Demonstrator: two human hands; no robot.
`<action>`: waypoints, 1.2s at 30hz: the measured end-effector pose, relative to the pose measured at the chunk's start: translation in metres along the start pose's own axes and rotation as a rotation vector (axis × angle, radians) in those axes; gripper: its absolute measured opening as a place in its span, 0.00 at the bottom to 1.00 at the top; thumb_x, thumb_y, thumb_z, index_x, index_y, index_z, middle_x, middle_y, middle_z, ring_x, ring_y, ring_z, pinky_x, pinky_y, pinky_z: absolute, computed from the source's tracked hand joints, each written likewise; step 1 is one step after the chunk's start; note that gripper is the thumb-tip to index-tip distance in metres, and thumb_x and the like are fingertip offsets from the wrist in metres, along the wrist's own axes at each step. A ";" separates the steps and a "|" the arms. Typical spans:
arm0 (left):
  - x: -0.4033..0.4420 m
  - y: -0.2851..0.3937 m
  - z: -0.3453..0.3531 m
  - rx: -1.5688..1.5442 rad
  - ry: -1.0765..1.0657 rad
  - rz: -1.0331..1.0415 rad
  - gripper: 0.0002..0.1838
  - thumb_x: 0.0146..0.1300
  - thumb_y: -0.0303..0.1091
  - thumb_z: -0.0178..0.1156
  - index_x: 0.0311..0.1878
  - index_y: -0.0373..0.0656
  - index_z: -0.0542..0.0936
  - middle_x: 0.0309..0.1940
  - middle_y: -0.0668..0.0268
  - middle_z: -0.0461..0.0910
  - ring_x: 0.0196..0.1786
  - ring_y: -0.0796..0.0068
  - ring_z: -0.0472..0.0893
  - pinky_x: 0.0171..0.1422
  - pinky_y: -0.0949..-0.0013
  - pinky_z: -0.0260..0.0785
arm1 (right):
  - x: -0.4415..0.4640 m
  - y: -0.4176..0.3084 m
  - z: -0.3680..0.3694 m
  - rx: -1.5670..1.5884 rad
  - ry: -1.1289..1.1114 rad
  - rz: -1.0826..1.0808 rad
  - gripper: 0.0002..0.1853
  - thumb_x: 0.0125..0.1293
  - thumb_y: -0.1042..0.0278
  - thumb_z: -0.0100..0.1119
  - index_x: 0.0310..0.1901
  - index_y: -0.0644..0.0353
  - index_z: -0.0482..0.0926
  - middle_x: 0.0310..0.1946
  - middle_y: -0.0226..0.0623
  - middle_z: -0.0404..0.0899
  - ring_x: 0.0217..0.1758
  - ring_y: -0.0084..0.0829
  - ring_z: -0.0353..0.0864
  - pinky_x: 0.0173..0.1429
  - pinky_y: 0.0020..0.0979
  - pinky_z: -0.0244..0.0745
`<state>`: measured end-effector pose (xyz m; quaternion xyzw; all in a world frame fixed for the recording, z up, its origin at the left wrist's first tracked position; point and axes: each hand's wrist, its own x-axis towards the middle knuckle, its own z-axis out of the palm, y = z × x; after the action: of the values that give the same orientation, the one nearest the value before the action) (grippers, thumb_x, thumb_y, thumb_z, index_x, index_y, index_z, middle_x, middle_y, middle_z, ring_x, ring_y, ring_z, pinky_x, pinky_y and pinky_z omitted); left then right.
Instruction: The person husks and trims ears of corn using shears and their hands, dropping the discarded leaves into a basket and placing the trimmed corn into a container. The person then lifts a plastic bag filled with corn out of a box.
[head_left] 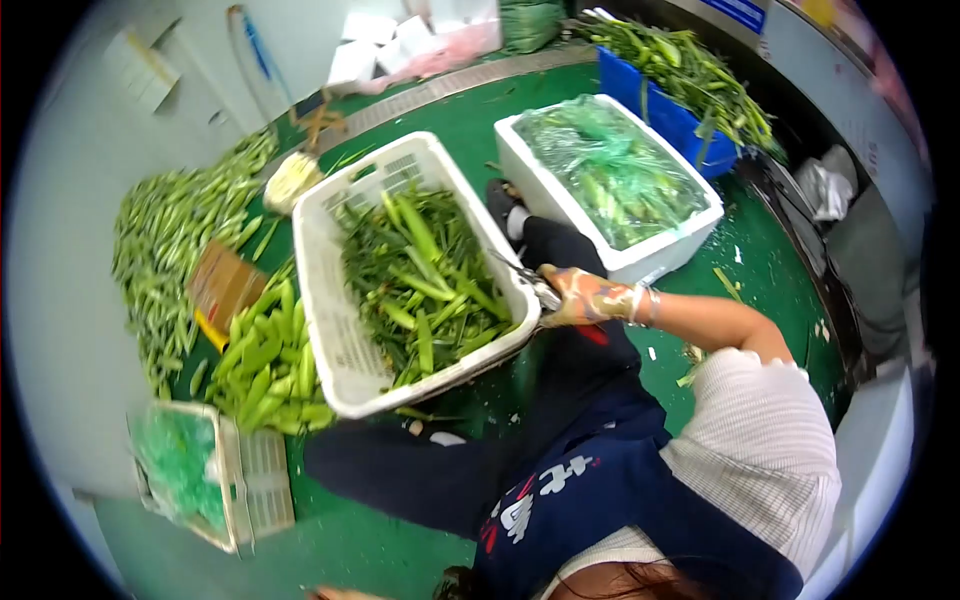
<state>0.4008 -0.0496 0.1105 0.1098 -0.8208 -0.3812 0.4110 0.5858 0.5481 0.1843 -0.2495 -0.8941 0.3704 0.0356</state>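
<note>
My right hand (585, 298), in a patterned glove, is closed at the near right rim of a white plastic crate (335, 330). A dark, thin-bladed metal tool that looks like scissors (522, 268) sticks out of it over the crate. Inside the crate lie green leafy trimmings (425, 285) with several long pale-green stalks on top. The crate stands tilted between my legs. Of my left hand, only a sliver of skin (338, 594) shows at the bottom edge; its fingers are hidden.
Light-green long vegetables (265, 360) are heaped left of the crate, beside a cardboard box (225, 285). A larger pile (160, 260) lines the wall. A foam box (660, 250) and blue bin (625, 85) stand right; a smaller crate (262, 480) stands lower left.
</note>
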 end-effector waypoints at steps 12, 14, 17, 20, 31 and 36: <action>-0.181 0.347 0.252 -0.765 -1.442 0.457 0.11 0.59 0.20 0.59 0.45 0.36 0.79 0.41 0.61 0.80 0.45 0.68 0.78 0.54 0.67 0.70 | -0.124 0.182 -0.050 -0.077 0.560 0.684 0.26 0.51 0.58 0.63 0.46 0.67 0.67 0.34 0.57 0.78 0.40 0.55 0.80 0.46 0.45 0.74; -0.221 0.362 0.253 -0.765 -1.493 0.688 0.13 0.58 0.19 0.60 0.47 0.37 0.79 0.41 0.62 0.79 0.41 0.72 0.79 0.50 0.72 0.71 | -0.083 0.221 -0.073 -0.291 0.615 0.523 0.26 0.52 0.58 0.61 0.47 0.68 0.67 0.37 0.58 0.78 0.42 0.55 0.80 0.48 0.44 0.75; -0.269 0.369 0.261 -0.719 -1.697 0.686 0.11 0.57 0.22 0.62 0.44 0.36 0.80 0.38 0.61 0.80 0.39 0.70 0.79 0.48 0.71 0.71 | -0.002 0.260 -0.113 -0.274 0.704 0.661 0.25 0.53 0.59 0.60 0.48 0.68 0.69 0.42 0.58 0.78 0.47 0.54 0.79 0.52 0.45 0.74; -0.288 0.394 0.261 -0.603 -1.756 0.743 0.11 0.57 0.26 0.63 0.44 0.36 0.80 0.39 0.59 0.80 0.39 0.69 0.80 0.47 0.71 0.72 | 0.056 0.288 -0.122 -0.384 0.714 0.773 0.18 0.53 0.63 0.58 0.43 0.64 0.73 0.43 0.56 0.79 0.48 0.54 0.80 0.53 0.46 0.74; -0.417 0.563 0.281 -1.020 -1.819 1.369 0.11 0.58 0.30 0.56 0.44 0.41 0.80 0.43 0.58 0.81 0.50 0.57 0.78 0.56 0.60 0.69 | -0.191 0.182 -0.107 -0.018 0.185 0.559 0.23 0.42 0.67 0.66 0.43 0.61 0.74 0.32 0.47 0.78 0.35 0.45 0.78 0.41 0.40 0.74; -0.539 0.576 0.294 -0.283 -1.857 1.842 0.14 0.52 0.35 0.55 0.38 0.41 0.84 0.38 0.52 0.83 0.44 0.55 0.82 0.51 0.59 0.73 | -0.331 0.204 -0.013 -0.051 0.185 1.000 0.17 0.46 0.68 0.63 0.39 0.64 0.74 0.30 0.53 0.79 0.36 0.52 0.79 0.40 0.43 0.74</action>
<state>0.5977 0.7687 0.0953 -0.8315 -0.5227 0.0216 -0.1871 0.9641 0.5228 0.0952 -0.6796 -0.6670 0.2965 -0.0730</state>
